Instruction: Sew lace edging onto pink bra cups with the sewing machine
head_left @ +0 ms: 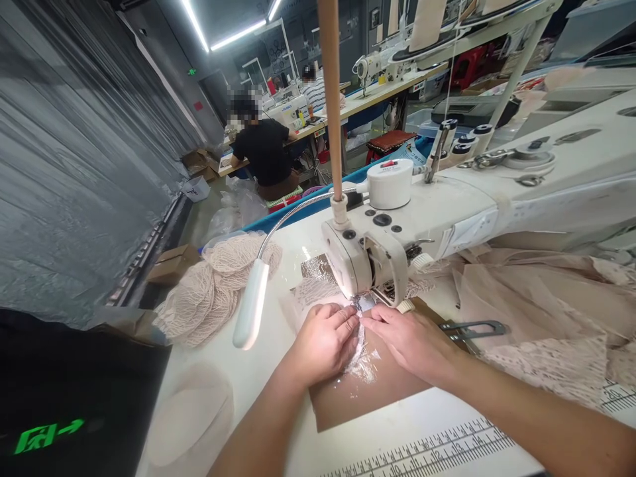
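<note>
A white industrial sewing machine [447,212] stands on a white table [278,371]. My left hand [325,341] and my right hand [412,341] rest side by side just in front of the needle. Their fingers are curled and pressed down on a small piece of white lace [360,354], which lies over a brown fabric piece [358,397]. The fingertips of both hands nearly touch at the presser foot [365,301]. A white gooseneck lamp [251,305] hangs over the table to the left of my left hand.
A heap of beige lace pieces [209,291] lies at the table's far left. More beige lace fabric [546,311] is piled right of the machine, with metal snips [472,329] beside it. A ruler [447,444] is printed along the near edge. Another person [263,152] sits at a far bench.
</note>
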A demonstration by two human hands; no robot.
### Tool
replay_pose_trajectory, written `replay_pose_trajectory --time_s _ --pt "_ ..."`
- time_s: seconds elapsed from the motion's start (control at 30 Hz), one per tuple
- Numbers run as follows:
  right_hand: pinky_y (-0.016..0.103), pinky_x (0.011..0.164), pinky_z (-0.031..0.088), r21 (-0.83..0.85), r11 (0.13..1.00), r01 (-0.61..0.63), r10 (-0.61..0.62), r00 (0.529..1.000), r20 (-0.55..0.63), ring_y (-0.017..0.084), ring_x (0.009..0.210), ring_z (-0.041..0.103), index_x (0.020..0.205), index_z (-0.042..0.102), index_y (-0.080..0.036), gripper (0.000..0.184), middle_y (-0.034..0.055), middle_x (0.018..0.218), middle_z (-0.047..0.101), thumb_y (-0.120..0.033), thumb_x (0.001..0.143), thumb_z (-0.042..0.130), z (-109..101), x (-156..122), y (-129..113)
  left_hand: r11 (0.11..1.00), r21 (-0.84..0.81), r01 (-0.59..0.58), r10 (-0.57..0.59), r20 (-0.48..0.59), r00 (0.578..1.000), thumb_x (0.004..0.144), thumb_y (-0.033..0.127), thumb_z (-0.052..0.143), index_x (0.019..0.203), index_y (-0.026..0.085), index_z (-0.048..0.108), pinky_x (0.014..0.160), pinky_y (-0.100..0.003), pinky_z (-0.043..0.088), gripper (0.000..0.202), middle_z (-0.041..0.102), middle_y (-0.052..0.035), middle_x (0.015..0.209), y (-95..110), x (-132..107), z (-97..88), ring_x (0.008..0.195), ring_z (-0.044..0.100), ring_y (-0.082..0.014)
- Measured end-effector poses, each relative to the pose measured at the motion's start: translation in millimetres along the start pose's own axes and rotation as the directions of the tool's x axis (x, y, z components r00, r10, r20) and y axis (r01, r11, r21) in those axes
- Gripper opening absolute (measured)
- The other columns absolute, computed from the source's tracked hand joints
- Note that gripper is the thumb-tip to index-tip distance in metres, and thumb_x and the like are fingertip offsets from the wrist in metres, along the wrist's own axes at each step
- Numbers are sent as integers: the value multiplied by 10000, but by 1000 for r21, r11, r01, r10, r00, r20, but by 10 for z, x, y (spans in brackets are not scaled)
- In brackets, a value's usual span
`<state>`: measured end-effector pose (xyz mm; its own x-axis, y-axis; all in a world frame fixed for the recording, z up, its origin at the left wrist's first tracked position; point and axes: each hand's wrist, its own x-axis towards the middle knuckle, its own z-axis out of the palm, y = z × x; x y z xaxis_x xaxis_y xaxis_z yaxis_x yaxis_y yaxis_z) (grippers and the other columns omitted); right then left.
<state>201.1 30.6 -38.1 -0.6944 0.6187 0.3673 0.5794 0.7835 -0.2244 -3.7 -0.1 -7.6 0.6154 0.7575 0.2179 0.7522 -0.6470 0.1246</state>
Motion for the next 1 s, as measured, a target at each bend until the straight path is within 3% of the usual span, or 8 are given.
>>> replay_pose_trajectory --time_s 0.23,0.53,0.7,1.0 --pt "275 551 252 28 999 39 -41 993 106 147 619 395 902 628 -204 353 28 822 538 14 727 413 -86 -16 -25 998 22 -57 57 1 998 940 300 406 1204 159 580 833 -408 472 346 625 -108 1223 -43 -12 -32 999 555 -238" --pt "288 559 228 -44 998 52 -49 997 56 136 590 375 791 597 -185 304 21 790 546 33 654 434 -101 -1 -29 1000 -5 -1 1 24 1000 931 271 411 1180 171 595 823 -408 487 325 627 -106 1215 21 25 -74 1016 550 -243" --pt "291 546 218 -53 999 9 -7 1000 26 137 605 410 831 630 -186 287 23 762 564 0 704 452 -118 38 -36 995 15 94 -95 47 994 921 271 423 1184 164 593 785 -419 491 331 603 -98 1254 103 62 -58 999 539 -264" --pt "288 510 243 -107 993 -41 43 999 14 139 589 456 998 670 -177 392 52 849 643 -21 709 455 -62 69 10 987 77 139 -142 40 989 896 355 454 1217 123 570 773 -442 493 413 581 -116 1272 63 44 0 950 534 -284"
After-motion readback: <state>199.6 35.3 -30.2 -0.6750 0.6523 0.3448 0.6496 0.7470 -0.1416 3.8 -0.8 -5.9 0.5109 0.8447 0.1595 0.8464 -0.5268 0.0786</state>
